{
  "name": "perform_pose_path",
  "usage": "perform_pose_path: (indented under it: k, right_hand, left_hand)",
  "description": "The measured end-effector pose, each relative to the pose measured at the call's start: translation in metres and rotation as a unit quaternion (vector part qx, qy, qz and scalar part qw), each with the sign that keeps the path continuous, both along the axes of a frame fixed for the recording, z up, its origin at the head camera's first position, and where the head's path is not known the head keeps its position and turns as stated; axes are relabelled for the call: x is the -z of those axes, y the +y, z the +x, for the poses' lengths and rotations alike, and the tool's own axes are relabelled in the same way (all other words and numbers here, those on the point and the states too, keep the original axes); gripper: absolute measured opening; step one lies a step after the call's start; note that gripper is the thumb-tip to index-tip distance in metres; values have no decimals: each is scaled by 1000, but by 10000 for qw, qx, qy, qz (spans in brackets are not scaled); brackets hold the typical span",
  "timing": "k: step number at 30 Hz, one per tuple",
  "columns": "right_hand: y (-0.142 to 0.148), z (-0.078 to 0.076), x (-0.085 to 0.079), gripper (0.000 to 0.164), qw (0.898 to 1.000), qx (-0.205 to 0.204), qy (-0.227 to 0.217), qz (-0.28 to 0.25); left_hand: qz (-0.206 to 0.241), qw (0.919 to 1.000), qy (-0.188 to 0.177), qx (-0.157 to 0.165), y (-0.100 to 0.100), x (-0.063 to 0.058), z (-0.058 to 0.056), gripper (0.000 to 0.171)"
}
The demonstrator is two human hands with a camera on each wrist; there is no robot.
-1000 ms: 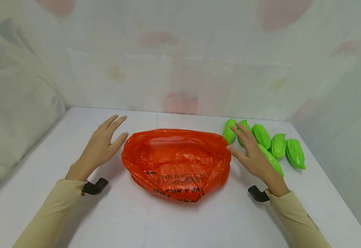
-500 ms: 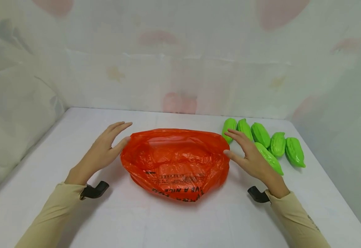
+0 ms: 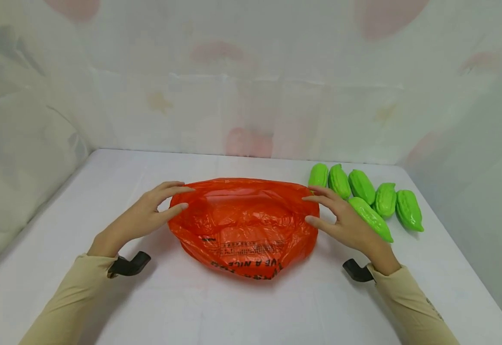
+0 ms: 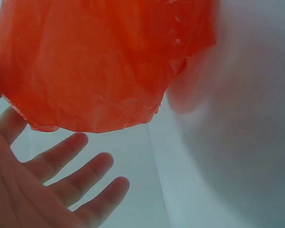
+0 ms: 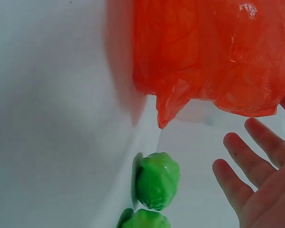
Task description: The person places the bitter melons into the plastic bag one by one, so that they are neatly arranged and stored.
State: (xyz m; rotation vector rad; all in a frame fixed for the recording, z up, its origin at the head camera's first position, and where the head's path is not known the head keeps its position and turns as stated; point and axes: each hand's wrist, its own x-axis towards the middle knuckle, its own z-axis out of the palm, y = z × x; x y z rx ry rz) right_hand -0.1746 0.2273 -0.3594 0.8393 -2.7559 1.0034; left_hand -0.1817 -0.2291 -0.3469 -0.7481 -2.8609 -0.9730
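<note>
A red plastic bag (image 3: 246,225) with dark printing stands with its mouth spread wide in the middle of the white table. My left hand (image 3: 136,220) is at the bag's left rim, its thumb and fingertips over the edge. In the left wrist view the fingers (image 4: 80,175) are spread and fairly straight beside the red plastic. At the opposite rim is my right hand (image 3: 347,223), thumb and fingers apart. Its fingers (image 5: 249,161) look extended in the right wrist view. Whether either hand touches the plastic is hard to tell.
Several bright green, ribbed, melon-like pieces (image 3: 384,200) lie at the back right of the table (image 3: 242,316), behind my right hand. Patterned pale sheeting (image 3: 341,120) rises at the back and both sides. A black fitting sits at each wrist, such as the left one (image 3: 132,263).
My left hand has come in rightward and down from beside the bag to its left rim. The right hand has shifted slightly left and down onto the right rim. The bag has hardly moved.
</note>
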Motion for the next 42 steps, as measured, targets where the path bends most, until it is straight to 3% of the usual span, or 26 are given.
perform_pose_path:
  k: [7, 13, 19, 23, 33, 37, 42]
  right_hand:
    - [-1, -1, 3, 44, 10000, 49, -44, -9]
    - [-4, -1, 7, 45, 9990, 29, -411, -168]
    - [-3, -1, 6, 28, 9981, -83, -503, -357]
    - [0, -2, 7, 20, 9978, -153, -524, -374]
    - [8, 0, 2, 48, 9925, -67, -1214, -94]
    - [9, -2, 3, 50, 9942, -243, -1039, -119]
    - [10, -5, 7, 36, 9962, -469, -716, -147]
  left_hand:
    - [273, 9992, -270, 94, 3, 2, -2, 46]
    - [498, 9959, -753, 92, 7, 3, -1, 53]
    - [392, 9915, -1205, 294, 4, 0, 0, 47]
    - [206, 9855, -1650, 345, 0, -1, 0, 52]
    - [-69, 9795, -1817, 865, -12, -6, 1, 70]
    - [-71, 9758, -1972, 945, -12, -6, 2, 60]
    - [-84, 9776, -1966, 742, -9, -4, 0, 23]
